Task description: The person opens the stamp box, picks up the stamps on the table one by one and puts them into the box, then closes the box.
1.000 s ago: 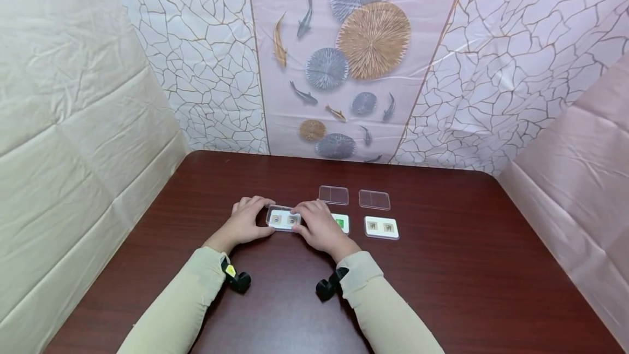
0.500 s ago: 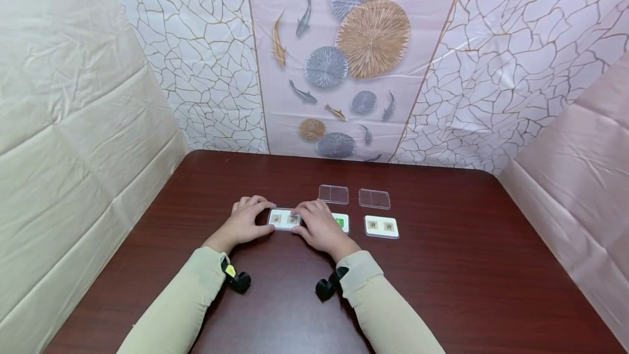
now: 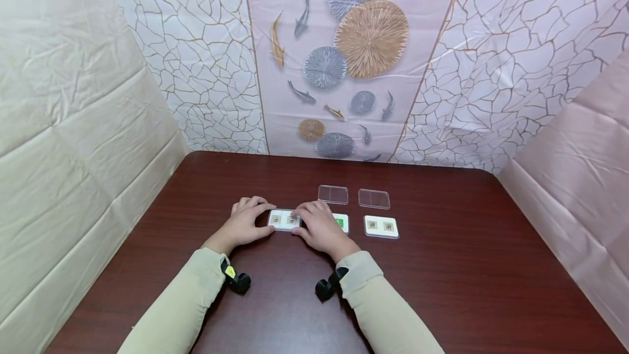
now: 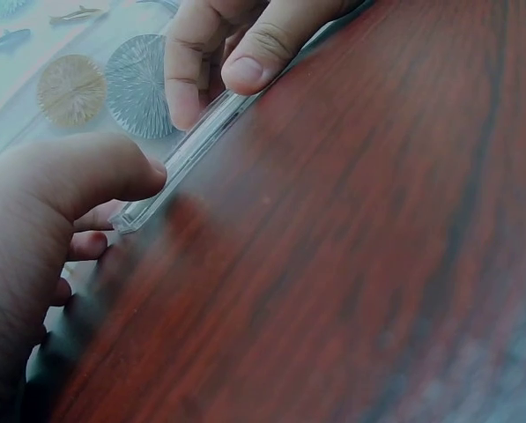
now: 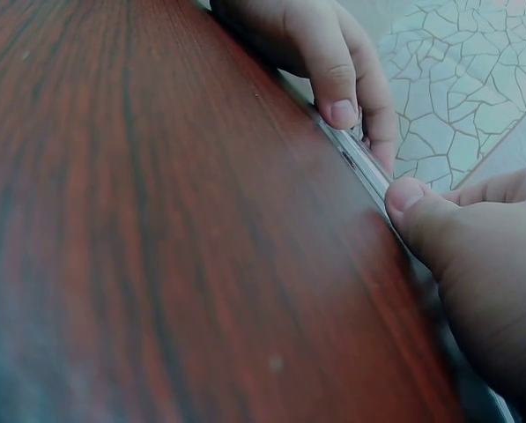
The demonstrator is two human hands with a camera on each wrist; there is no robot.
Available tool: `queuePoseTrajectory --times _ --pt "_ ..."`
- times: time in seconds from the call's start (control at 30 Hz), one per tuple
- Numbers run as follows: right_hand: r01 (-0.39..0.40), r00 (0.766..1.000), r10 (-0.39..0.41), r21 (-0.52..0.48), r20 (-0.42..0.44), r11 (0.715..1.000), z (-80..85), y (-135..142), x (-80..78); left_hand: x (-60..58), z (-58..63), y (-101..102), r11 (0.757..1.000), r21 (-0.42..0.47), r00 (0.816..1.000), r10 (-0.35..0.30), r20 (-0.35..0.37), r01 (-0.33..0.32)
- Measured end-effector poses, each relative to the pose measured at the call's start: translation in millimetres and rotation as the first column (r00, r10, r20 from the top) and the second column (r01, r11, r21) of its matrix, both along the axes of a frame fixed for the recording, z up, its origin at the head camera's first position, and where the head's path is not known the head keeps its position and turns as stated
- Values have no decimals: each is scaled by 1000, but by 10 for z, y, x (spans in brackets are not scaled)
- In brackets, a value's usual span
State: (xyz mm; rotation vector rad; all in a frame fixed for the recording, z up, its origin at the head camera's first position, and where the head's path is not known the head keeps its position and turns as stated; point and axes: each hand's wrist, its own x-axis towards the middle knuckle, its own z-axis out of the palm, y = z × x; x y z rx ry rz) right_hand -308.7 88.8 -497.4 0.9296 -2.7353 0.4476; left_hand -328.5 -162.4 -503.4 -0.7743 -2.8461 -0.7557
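Observation:
A flat clear plastic case [image 3: 284, 219] holding a white card with two small square pictures lies on the table. My left hand [image 3: 244, 223] grips its left end between thumb and fingers. At the opposite end, my right hand [image 3: 321, 228] grips it too, its fingers over the top right corner. In the left wrist view, the thumbs press along the near edge of the case [image 4: 188, 154], which looks thin and closed. The right wrist view shows the same clear edge [image 5: 359, 163] low against the tabletop.
Partly behind my right hand is another case [image 3: 342, 223] with a green picture. Farther right lies a case [image 3: 381, 226] with two brownish pictures. Two clear lids, the left one [image 3: 333, 194] and the right one [image 3: 374, 199], lie behind them on the dark red table [image 3: 442, 266].
The clear lid stood slightly raised over the white card a second ago; it has come down flush onto the case. Since half a second ago both hands have hardly moved.

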Motion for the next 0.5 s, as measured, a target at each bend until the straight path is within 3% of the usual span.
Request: queuePoseTrajectory --times 0.5 --pt "154 985 -158 62 75 986 121 -19 39 20 35 1 1000 -11 1000 2 -14 -2"
